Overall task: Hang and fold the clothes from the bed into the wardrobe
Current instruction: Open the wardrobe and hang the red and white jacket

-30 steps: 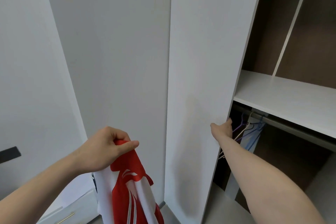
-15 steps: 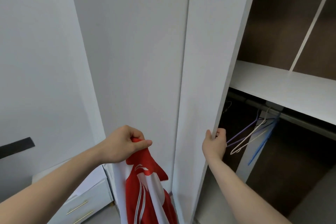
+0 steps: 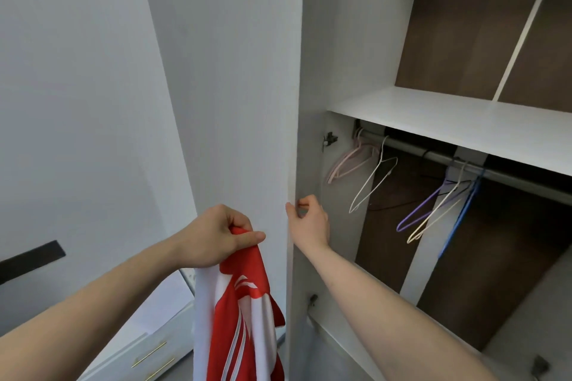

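Step in hand: opening the wardrobe so a garment can be hung. The right hand (image 3: 308, 221) grips the free edge of the wardrobe door (image 3: 241, 102), fingers curled round the edge and thumb on the near side. The left hand (image 3: 213, 237) is closed round the top of a red and white shirt (image 3: 244, 318), thumb pinching the cloth against the fingers. The shirt hangs straight down from that fist, at about 7 o'clock from the right hand and just beside the door's edge.

The door stands edge-on to the viewer, so the hanging space shows at 3 o'clock. A rail (image 3: 464, 164) runs under a white shelf (image 3: 448, 114). On the rail hang bare hangers: pink hangers (image 3: 349, 161) at the left end, a white hanger (image 3: 373, 182) just beside them, and further right a group of a purple hanger (image 3: 424, 207), a cream hanger (image 3: 436, 210) and a blue hanger (image 3: 461, 210).

Judgement: the next move calls for the right hand to let go of the door and take a hanger from the rail. The white one is nearest, at about 2 o'clock from that hand.

Edges and room: the door edge lies between the two hands, and the shirt could brush or catch on it when carried across. A hinge (image 3: 329, 139) juts from the side panel near the pink hangers. The space below the rail appears open, with only a white upright post (image 3: 421, 257) behind the hangers.
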